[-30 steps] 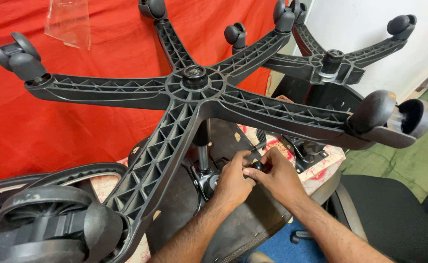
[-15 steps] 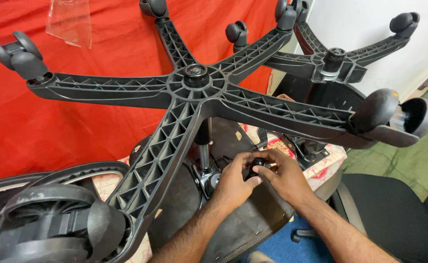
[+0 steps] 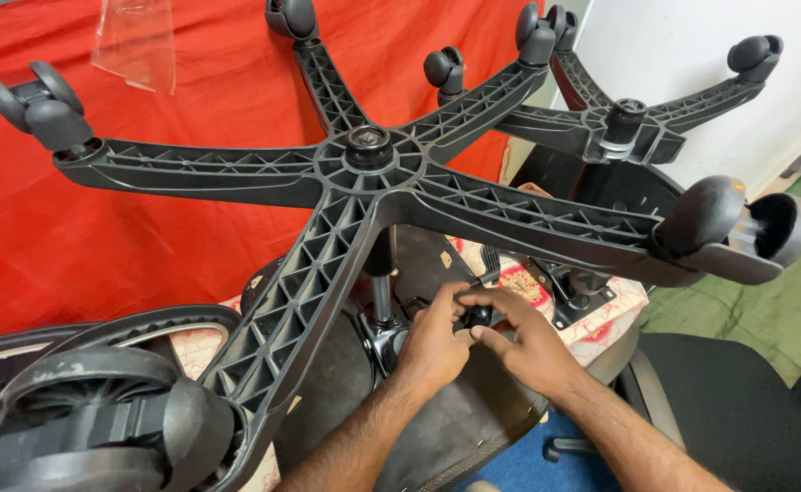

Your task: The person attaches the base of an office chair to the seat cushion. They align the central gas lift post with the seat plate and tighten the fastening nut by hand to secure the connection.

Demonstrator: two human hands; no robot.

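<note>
Head view: left hand (image 3: 434, 343) and right hand (image 3: 530, 342) grip black knob (image 3: 479, 316) under chair base (image 3: 364, 173).

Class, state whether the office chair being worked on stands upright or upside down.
Upside down: its five-star base and casters point up, above both hands.

Two bare forearms reaching forward, left hand (image 3: 435, 344) and right hand (image 3: 530, 342) touching, fingers curled in a close grip
</note>
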